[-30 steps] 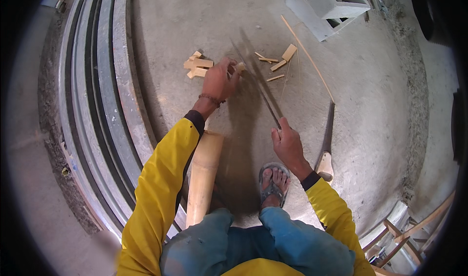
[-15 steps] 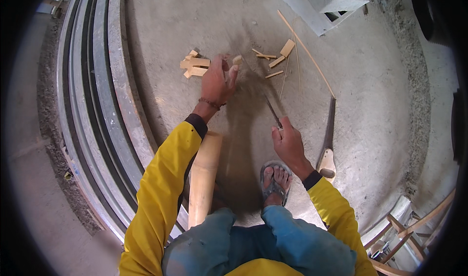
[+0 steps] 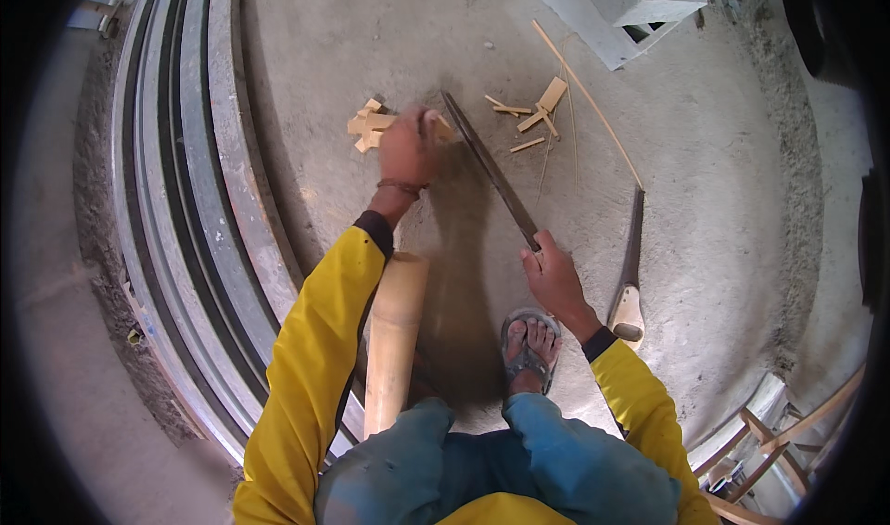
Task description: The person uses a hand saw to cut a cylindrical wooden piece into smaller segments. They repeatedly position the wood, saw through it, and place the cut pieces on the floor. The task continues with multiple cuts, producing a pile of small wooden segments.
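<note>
Where left fingers (image 3: 425, 126) curl, wood piece (image 3: 445, 130) juts rightward.

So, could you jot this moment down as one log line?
Left hand: blurred, at small wood piece, grip unclear | Right hand: gripping long-bladed tool | Floor: handsaw, loose wood pieces | Nearby: thick bamboo length
</note>
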`<move>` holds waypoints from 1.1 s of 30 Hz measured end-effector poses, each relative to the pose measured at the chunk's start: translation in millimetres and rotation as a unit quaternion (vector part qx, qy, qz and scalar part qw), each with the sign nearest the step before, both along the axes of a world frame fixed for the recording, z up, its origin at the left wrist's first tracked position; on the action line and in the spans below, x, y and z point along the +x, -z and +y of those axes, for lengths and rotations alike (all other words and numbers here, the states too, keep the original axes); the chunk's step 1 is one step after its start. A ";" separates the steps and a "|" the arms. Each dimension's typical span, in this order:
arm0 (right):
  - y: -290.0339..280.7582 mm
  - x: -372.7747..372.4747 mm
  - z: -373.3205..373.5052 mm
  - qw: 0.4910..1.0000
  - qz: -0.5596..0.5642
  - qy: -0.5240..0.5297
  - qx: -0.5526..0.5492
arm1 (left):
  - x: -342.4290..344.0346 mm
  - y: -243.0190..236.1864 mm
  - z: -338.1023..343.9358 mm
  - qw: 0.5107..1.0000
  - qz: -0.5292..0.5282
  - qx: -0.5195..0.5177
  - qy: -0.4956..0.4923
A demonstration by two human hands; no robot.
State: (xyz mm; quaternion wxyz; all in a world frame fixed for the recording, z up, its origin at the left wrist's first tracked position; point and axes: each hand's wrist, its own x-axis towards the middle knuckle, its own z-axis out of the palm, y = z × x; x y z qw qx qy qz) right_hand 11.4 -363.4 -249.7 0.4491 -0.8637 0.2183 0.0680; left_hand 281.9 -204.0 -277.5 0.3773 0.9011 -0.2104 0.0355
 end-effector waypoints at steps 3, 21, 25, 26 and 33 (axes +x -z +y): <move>-8.6 -6.4 -3.1 0.999 0.017 0.018 0.020 | 13.5 -10.8 21.6 0.997 -0.047 0.032 -0.051; -35.2 -59.0 -3.8 0.981 0.057 0.135 0.126 | 61.5 -21.2 -134.8 0.965 -0.011 0.113 0.236; -21.0 -69.7 2.2 0.985 0.078 0.078 0.129 | 56.6 -15.3 -188.4 0.924 0.006 0.209 0.319; -24.2 -66.7 3.7 0.982 0.090 0.074 0.146 | 51.4 -11.1 -194.9 0.922 -0.005 0.234 0.310; -13.1 -51.8 9.5 0.998 0.009 0.009 0.057 | 53.2 23.8 -177.6 0.955 -0.082 0.021 0.285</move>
